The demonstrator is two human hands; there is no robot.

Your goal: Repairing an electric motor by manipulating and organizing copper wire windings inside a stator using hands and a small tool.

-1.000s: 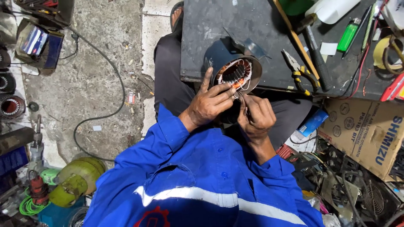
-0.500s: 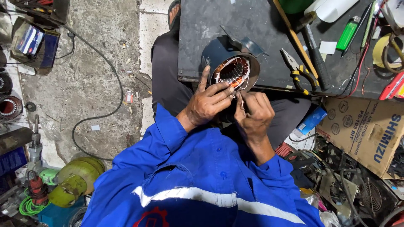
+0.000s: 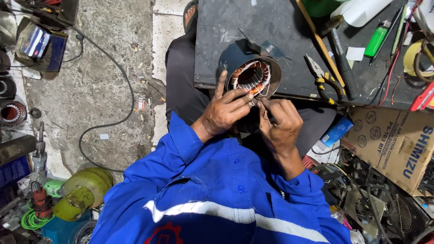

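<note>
A round dark motor stator (image 3: 251, 74) with copper windings lies on its side at the near edge of a black worktable (image 3: 253, 27). My left hand (image 3: 224, 110) rests against its rim, fingers spread over the lower edge of the windings. My right hand (image 3: 278, 122) is closed just below the stator, pinching something thin at the windings; what it holds is hidden by the fingers. Both arms wear blue sleeves.
Yellow-handled pliers (image 3: 323, 81), a hammer (image 3: 339, 58), a green lighter (image 3: 376, 40) and tape rolls lie on the table. A cardboard box (image 3: 398, 140) sits at right. A black cable (image 3: 108, 113), a yellow-green gas cylinder (image 3: 83, 190) and other stators (image 3: 11, 113) are on the concrete floor at left.
Both hands shifted slightly at the stator's lower edge, the right hand's fingers working closer to the windings. The stator stays in place.
</note>
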